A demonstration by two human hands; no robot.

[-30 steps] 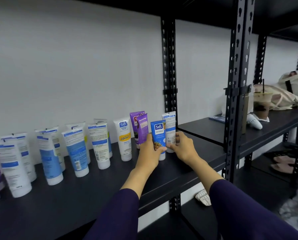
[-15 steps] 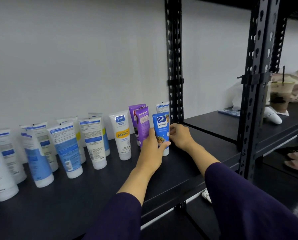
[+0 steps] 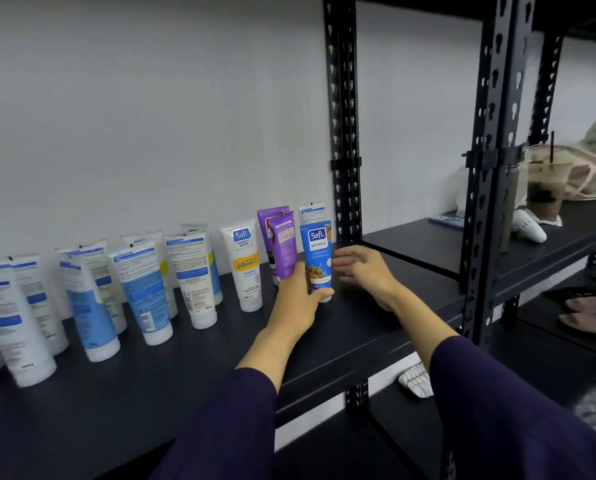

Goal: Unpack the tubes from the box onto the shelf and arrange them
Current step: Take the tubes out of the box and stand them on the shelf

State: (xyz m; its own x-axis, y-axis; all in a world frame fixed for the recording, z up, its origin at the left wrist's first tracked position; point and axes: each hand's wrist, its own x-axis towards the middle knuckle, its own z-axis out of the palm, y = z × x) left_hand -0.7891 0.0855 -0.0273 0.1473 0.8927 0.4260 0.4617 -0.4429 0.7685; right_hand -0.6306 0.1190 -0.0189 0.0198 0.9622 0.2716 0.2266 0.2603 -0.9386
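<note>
A blue Safi Naturals tube (image 3: 316, 249) stands cap-down on the black shelf (image 3: 192, 368). My left hand (image 3: 298, 296) grips its lower part, thumb across the cap. My right hand (image 3: 362, 271) hovers just right of the tube with relaxed fingers, not touching it. Behind stand two purple tubes (image 3: 281, 244) and a white tube (image 3: 311, 213). A white Vitamin C tube (image 3: 246, 265) stands to the left, then a row of several white-and-blue tubes (image 3: 140, 289) running to the left edge. No box is in view.
A black perforated upright (image 3: 343, 133) rises at the back, another upright (image 3: 490, 168) at the front right. The neighbouring shelf holds an iced drink cup (image 3: 545, 188), a white device (image 3: 530, 230) and a cloth bag (image 3: 594, 171). Sandals (image 3: 587, 310) lie lower right.
My right hand has let go of the white tube behind and drawn back to the right, fingers loosening. The left hand keeps hold of the blue tube. The view has shifted slightly.
</note>
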